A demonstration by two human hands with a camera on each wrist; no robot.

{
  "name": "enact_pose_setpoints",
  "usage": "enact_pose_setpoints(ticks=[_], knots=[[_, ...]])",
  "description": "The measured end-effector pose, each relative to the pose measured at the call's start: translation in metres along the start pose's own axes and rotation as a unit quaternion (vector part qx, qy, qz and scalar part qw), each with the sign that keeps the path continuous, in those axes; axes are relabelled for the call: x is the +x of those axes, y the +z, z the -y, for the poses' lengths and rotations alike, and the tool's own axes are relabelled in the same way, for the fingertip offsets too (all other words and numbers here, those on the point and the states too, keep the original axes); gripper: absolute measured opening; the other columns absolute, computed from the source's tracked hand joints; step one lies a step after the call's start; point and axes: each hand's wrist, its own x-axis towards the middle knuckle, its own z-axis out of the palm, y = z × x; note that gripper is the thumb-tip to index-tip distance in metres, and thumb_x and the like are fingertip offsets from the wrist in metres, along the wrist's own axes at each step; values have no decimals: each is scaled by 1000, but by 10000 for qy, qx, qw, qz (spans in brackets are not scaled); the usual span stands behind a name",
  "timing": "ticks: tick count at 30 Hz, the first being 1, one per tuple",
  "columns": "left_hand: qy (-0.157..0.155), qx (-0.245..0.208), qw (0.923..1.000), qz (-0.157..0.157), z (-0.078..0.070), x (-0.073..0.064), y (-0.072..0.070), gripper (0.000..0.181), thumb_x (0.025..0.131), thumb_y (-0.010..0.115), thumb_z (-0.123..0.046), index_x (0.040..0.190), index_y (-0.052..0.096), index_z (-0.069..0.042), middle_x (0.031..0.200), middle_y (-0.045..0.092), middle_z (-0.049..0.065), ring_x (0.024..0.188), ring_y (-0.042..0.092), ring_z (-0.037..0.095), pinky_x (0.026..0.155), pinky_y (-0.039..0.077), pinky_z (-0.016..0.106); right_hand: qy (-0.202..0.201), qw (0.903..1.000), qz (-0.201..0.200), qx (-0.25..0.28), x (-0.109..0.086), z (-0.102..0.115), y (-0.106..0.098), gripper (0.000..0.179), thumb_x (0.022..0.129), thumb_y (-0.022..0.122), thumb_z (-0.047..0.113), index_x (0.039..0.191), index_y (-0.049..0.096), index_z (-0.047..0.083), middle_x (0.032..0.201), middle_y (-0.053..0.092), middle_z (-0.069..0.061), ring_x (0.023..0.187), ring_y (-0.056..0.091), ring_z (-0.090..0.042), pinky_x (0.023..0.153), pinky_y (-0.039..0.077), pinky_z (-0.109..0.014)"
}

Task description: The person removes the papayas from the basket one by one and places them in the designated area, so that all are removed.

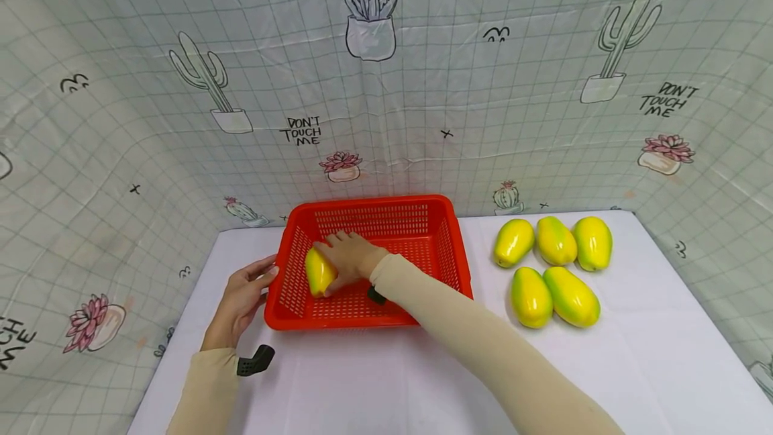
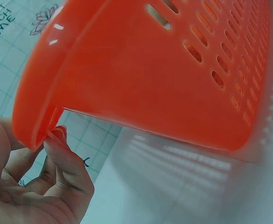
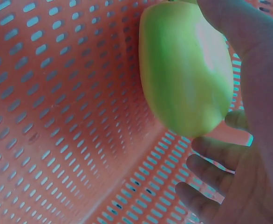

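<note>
My left hand (image 1: 243, 297) grips the left rim of a red perforated plastic basket (image 1: 368, 323). In the left wrist view, the curled fingers (image 2: 66, 163) hook under the rim at the handle slot. Inside the basket, against its left side, lies a yellow-green mango (image 1: 317, 272). My right hand (image 1: 353, 257) reaches over the front rim to this mango, thumb at its near end and fingers toward its far end. Seen from the right wrist, the mango (image 3: 185, 70) sits beside spread, fairly straight fingers (image 3: 215, 153), with the fingertips right at its edge.
Several more mangoes (image 1: 530, 297) lie in two rows on the white table (image 1: 652, 354), right of the basket. A grid-patterned cloth (image 1: 423, 86) with plant drawings rises behind and at both sides. A black wrist device (image 1: 256, 361) sits at my left sleeve.
</note>
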Motion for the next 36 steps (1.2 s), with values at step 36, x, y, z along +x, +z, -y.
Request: enact_pose_setpoints(ticks=[36], knots=[[64,-28,10000,5,1,-1,-1,56,112,54,-19,163,38,-4,163,41,21,118,57,17,84,55,16,113,9999,-53,18,-1,13,5,93,89,79,59,160,35,17,147,52,-8,137,51,-25,117,43,-37]])
